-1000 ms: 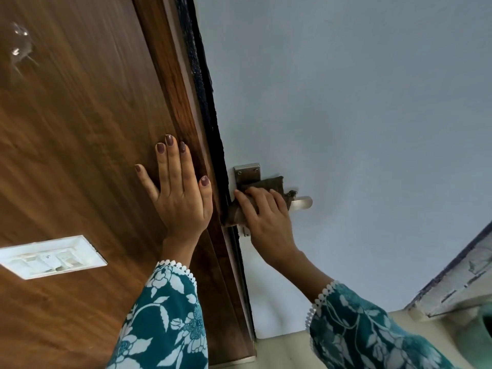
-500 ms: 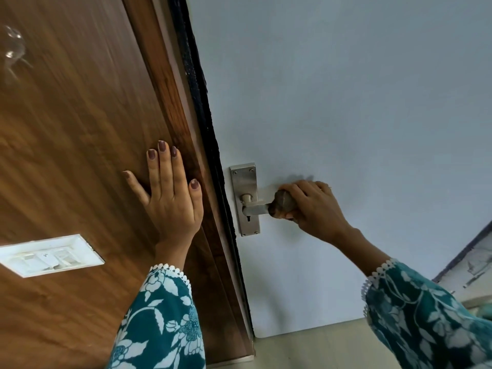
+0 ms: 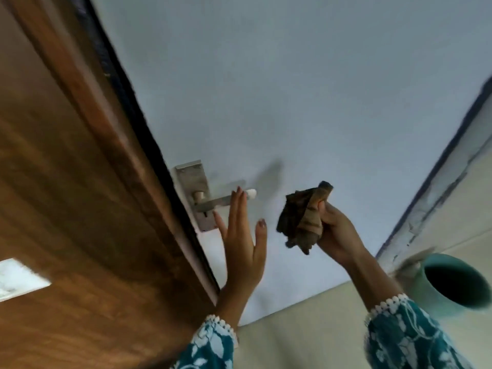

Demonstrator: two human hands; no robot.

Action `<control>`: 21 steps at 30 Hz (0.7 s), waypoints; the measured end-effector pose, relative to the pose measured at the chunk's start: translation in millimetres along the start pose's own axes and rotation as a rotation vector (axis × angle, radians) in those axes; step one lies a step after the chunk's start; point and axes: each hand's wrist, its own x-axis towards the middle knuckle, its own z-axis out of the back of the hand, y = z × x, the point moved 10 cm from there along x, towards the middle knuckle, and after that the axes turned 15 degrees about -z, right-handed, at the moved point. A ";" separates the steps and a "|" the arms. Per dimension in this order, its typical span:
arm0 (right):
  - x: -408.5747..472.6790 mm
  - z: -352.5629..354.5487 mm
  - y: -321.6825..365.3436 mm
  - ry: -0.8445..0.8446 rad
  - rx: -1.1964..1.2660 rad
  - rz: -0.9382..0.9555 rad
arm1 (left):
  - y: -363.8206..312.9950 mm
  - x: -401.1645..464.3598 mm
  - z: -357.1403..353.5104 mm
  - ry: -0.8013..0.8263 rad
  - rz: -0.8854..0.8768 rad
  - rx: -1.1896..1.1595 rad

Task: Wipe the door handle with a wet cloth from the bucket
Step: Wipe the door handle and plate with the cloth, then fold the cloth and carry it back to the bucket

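Now, with the right hand [image 3: 336,233] gripping the bunched cloth [image 3: 303,218] clear of the door handle [image 3: 218,202] and the left hand's [image 3: 243,246] fingers spread flat beside it, wrap the lever fully and stroke from plate to tip.

Brown cloth [image 3: 300,222], teal bucket [image 3: 450,283], teal-white floral sleeve [image 3: 410,339].

Brown wooden panel [image 3: 66,209], pale floor [image 3: 306,328], blurred white plate [image 3: 18,279], perhaps switches.
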 end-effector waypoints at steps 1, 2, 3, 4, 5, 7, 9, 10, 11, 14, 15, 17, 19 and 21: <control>-5.2 7.3 -4.5 -0.038 0.071 -0.031 | 3.4 -6.2 -26.4 0.078 0.188 -0.193; -10.9 17.4 -8.5 -0.095 0.119 -0.061 | 5.0 -14.2 -52.7 0.149 0.387 -0.397; -16.9 25.9 -11.7 -0.128 0.139 -0.090 | 2.7 -23.1 -77.7 0.210 0.563 -0.588; -22.0 32.6 -14.2 -0.141 0.117 -0.113 | -1.9 -29.0 -99.2 0.267 0.670 -0.720; -28.1 42.1 -13.5 -0.176 0.082 -0.124 | -9.3 -30.6 -115.9 0.322 0.694 -0.772; -43.5 76.7 -8.8 -0.295 0.041 -0.132 | -22.8 -31.2 -141.3 0.378 0.701 -0.749; -66.2 118.1 3.9 -0.431 0.066 -0.129 | -33.6 -31.6 -165.4 0.371 0.727 -0.723; -76.8 138.4 11.8 -0.465 0.046 -0.120 | -41.2 -31.6 -179.3 0.377 0.735 -0.719; -87.5 154.4 22.2 -0.478 -0.016 -0.113 | -50.2 -30.7 -193.8 0.391 0.739 -0.720; -120.0 201.8 43.4 -0.540 -0.246 -0.123 | -84.2 -31.6 -245.3 0.457 0.753 -0.789; -132.2 222.1 48.0 -0.585 -0.238 -0.117 | -95.7 -33.8 -263.6 0.478 0.775 -0.834; -157.6 255.0 55.7 -0.637 -0.141 -0.096 | -117.4 -41.7 -301.2 0.535 0.825 -0.914; -180.8 286.3 60.7 -0.664 -0.046 -0.092 | -137.5 -52.6 -338.7 0.599 0.871 -0.968; -200.9 320.1 64.8 -0.714 0.001 -0.100 | -155.3 -63.2 -374.5 0.657 0.901 -0.992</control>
